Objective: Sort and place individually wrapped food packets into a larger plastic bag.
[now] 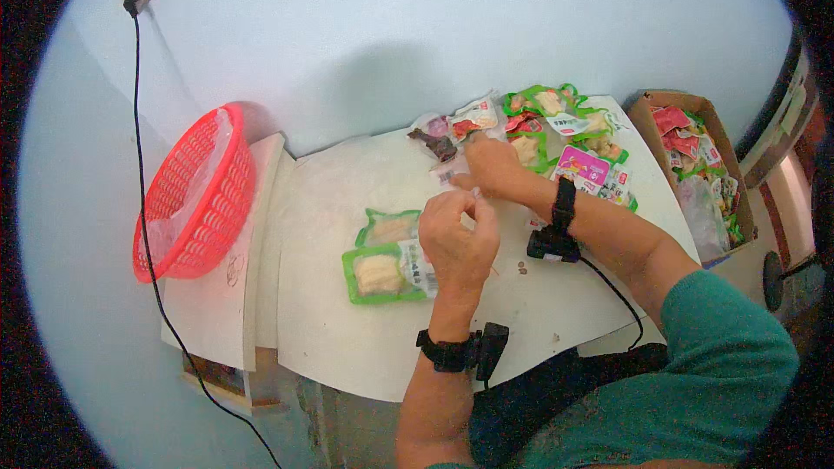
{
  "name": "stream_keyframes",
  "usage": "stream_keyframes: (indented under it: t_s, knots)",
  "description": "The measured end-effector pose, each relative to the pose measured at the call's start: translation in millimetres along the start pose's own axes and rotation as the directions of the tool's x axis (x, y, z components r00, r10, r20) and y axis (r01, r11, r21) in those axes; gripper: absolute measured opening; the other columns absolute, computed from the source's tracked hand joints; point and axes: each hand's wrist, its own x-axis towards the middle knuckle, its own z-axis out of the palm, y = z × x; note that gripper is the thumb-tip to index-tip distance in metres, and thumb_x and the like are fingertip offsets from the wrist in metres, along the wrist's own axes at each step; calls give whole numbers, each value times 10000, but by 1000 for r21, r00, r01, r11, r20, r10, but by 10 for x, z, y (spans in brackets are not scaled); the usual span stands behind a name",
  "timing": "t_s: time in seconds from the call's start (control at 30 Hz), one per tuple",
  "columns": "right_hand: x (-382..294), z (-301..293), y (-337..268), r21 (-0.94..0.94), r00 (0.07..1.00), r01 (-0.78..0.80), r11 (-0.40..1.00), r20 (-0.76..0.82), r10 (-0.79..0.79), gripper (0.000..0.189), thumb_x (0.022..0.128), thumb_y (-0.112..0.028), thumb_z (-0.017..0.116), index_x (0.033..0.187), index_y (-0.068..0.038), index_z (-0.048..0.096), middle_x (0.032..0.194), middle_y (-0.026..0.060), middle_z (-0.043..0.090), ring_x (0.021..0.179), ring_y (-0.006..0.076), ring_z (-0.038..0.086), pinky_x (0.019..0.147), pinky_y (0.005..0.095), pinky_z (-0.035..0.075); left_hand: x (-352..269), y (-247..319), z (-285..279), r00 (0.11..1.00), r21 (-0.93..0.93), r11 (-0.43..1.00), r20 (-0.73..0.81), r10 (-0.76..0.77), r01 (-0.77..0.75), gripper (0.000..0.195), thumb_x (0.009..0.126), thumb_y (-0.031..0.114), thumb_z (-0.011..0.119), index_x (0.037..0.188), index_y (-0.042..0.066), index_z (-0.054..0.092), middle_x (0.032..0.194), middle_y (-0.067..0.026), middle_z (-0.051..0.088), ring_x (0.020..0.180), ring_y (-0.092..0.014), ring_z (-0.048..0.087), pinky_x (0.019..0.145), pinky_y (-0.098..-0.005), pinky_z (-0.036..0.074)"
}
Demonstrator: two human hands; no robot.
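Observation:
My left hand point(458, 238) is curled over the white tabletop, its thumb and index finger pinched together. A small pale bit shows at those fingertips, too blurred to name. Just beyond it, my right hand point(493, 166) reaches into a group of clear food packets point(477, 116), fingers bent down; whether it grips one is hidden. A dark brown piece of packed food point(438, 144) lies left of its fingertips. Beside my left hand, partly covered by it, is a green-edged vacuum packet point(378, 275) with pale food inside. A similar green packet point(391, 227) lies behind that one.
Several green-edged packets point(550, 101) and a purple-labelled packet point(582, 166) lie at the table's back right. A cardboard box point(745, 221) of packets stands right of the table point(339, 176). At left are a red plastic basket point(228, 221) and a black cable point(138, 111) from a socket.

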Motion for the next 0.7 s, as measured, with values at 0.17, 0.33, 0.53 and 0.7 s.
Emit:
stream_keyframes:
  t_s: [0.17,0.33,0.53,0.7]
  knots:
    - [76,151,129,105,997,-21,994,-69,29,428,679,-358,727,923,-18,637,954,182,607,846,334,620,698,419,500,-9,-20,-4,1000,-6,1000,-21,-1,1,38,692,-2,612,688,15,578,700,-121,623,656,-266,606,646,-346,481]
    - [93,166,217,427,987,18,904,-152,52,259,694,-269,688,784,-27,664,772,142,658,781,314,640,694,440,507,-23,-31,27,1000,2,1000,-9,-17,17,30,696,13,616,690,12,587,705,-124,626,661,-264,610,645,-349,484]
    - [-237,-270,185,740,996,11,672,-65,56,183,752,-111,641,658,-1,529,610,55,557,503,132,597,424,276,441,-13,13,-11,1000,11,1000,-12,-19,19,30,703,27,617,690,17,592,711,-124,630,672,-269,618,658,-354,487]
    - [-770,-576,234,841,987,-154,518,111,114,164,801,-90,593,675,4,543,582,73,573,449,144,596,370,266,446,-23,-39,-13,999,28,1000,-35,15,-14,31,698,21,627,687,15,598,710,-121,636,673,-270,622,651,-348,489]
